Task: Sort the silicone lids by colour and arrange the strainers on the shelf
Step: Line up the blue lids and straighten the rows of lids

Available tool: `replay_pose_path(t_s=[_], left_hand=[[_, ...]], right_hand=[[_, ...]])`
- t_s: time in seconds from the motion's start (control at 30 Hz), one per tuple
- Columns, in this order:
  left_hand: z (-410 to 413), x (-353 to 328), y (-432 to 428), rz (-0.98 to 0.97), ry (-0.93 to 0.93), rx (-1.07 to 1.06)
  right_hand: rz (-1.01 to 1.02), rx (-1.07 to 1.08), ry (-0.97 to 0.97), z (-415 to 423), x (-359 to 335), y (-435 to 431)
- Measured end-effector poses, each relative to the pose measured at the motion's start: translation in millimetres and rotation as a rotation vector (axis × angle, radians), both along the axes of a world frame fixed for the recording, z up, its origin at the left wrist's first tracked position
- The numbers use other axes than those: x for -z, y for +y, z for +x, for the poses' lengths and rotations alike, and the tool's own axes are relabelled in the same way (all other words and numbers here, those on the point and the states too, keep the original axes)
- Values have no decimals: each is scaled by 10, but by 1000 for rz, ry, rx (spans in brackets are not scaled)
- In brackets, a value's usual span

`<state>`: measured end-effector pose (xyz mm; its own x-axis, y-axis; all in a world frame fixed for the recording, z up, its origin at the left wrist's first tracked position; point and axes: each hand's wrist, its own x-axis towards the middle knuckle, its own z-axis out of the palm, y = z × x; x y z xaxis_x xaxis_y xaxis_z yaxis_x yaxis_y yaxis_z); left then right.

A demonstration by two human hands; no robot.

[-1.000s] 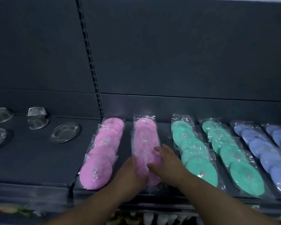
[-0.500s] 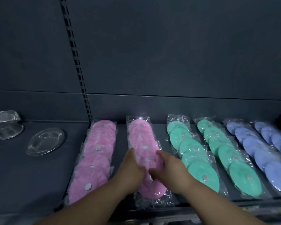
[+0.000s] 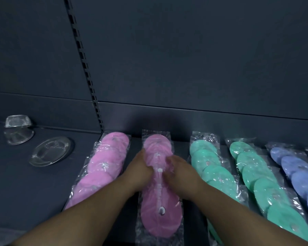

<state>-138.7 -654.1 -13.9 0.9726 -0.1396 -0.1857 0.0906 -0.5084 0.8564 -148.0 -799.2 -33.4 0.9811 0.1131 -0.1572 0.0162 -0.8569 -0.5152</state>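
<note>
While the lids [image 3: 219, 174] lie colour-sorted on the shelf [image 3: 25, 192] and my left hand [image 3: 140, 167] and right hand [image 3: 180, 170] grip the second pink row [image 3: 160, 201], I judge the clear strainers [image 3: 50, 151] left to arrange.

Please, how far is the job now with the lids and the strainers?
Done, it seems: the rows are sorted by colour, the left pink row, two green rows and the blue rows. In hand: the left hand and the right hand hold the second pink row at its sides, probably straightening it. Left: the clear strainers lie scattered on the shelf.
</note>
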Motion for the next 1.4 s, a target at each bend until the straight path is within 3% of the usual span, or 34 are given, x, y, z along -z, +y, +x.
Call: replay_pose_path(t_s=[0.27,0.43,0.6,0.93,1.27,1.4], left_hand=[[-394,-160,670,250,-204,-253],[-667,-124,1531,277,-5,-530],[-845,110,1618,84,143,-438],[-722,114,1416,42,9,-208],[-709,220,1491,-71,-59,-230],[-522,162,1498,-47,-45,-256]], right_hand=[[121,-100,-208,-158,-283,296],[274,-212,-55,-473,-291,769],[308,-223,74,-625,-109,1091],[269,-75,83,-585,75,1322],[326,44,-41,-623,28,1364],[362,56,34,-488,-28,1357]])
